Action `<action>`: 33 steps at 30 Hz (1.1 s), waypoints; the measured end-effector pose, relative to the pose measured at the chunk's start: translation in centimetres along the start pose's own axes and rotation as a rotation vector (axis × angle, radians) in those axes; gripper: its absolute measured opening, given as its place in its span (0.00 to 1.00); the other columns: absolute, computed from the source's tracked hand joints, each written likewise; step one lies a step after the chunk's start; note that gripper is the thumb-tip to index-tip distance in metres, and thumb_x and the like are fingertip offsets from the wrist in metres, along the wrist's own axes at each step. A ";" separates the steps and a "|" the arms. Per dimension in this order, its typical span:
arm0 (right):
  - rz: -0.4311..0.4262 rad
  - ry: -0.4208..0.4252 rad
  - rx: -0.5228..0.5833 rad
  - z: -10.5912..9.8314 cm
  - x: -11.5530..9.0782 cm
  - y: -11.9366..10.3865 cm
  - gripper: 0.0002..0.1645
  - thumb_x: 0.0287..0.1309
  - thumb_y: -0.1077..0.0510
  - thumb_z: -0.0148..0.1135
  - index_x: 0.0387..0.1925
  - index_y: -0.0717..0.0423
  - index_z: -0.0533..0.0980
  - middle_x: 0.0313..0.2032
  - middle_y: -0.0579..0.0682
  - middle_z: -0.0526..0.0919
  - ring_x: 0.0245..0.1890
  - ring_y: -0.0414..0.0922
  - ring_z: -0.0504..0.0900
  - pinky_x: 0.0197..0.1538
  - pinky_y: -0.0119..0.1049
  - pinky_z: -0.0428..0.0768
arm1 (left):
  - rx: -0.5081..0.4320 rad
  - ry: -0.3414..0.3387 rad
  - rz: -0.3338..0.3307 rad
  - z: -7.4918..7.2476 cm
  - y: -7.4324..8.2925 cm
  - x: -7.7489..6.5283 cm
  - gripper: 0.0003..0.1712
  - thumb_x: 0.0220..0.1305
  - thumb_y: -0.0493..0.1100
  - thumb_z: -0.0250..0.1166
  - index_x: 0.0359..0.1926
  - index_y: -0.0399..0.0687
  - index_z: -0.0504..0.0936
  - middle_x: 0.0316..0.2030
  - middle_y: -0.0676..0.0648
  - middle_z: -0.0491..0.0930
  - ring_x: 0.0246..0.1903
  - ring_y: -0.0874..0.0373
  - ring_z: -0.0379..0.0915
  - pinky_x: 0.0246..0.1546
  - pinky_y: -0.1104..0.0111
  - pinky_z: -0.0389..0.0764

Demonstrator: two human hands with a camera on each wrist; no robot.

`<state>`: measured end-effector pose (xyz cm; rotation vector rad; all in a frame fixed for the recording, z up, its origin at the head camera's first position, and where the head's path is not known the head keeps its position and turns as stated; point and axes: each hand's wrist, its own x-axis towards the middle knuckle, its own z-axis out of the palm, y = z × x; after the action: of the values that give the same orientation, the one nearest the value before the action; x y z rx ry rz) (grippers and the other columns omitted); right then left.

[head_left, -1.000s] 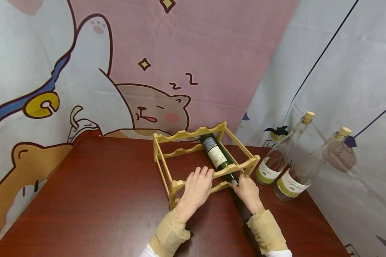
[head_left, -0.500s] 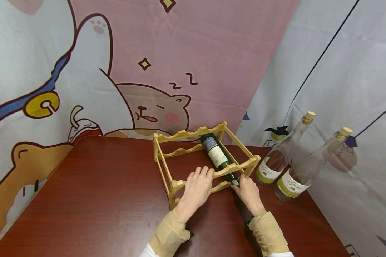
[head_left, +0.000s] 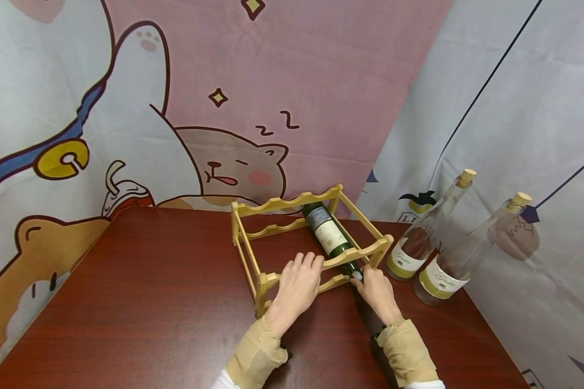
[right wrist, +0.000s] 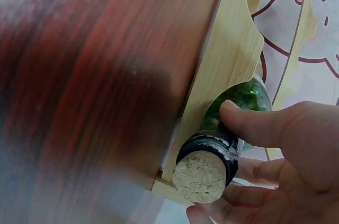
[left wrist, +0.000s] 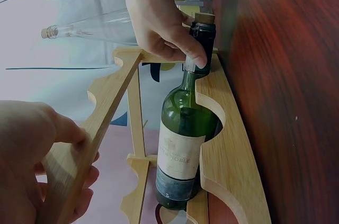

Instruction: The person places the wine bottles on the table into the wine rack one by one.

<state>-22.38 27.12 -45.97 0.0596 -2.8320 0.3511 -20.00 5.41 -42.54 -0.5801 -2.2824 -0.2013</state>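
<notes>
A green wine bottle (head_left: 331,236) with a cream and blue label lies in the right-hand slot of the lower tier of a light wooden wine rack (head_left: 362,213). Its corked neck points towards the person, and the cork (right wrist: 198,177) faces the right wrist view. My right hand (head_left: 377,290) pinches the neck between thumb and fingers, the thumb (right wrist: 249,123) lying along it. On the rack's upper front rail (left wrist: 108,113) my left hand (head_left: 297,286) holds on, thumb on one side and fingertips round the other.
Two clear corked bottles, the nearer one (head_left: 440,278) and the farther one (head_left: 406,256), stand upright right of the rack. The dark red table (head_left: 151,302) reaches a cartoon-printed cloth (head_left: 336,92) behind and at the right.
My right hand has shifted very slightly to the right at the neck, and the bottle's label shows turned a little to the right. The left hand and the rack stay put.
</notes>
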 end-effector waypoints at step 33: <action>0.129 -0.319 0.323 -0.9 1.4 1.3 0.11 0.63 0.57 0.55 0.35 0.62 0.77 0.12 0.47 0.70 0.11 0.40 0.70 0.19 0.32 0.70 | -0.016 -0.027 -0.015 0.0 0.1 0.0 0.09 0.54 0.44 0.65 0.37 0.51 0.77 0.30 0.52 0.77 0.31 0.55 0.73 0.24 0.68 0.70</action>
<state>-23.54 28.63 -45.07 -0.0022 -3.0661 0.8999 -19.93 5.46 -42.53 -0.5771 -2.3140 -0.2199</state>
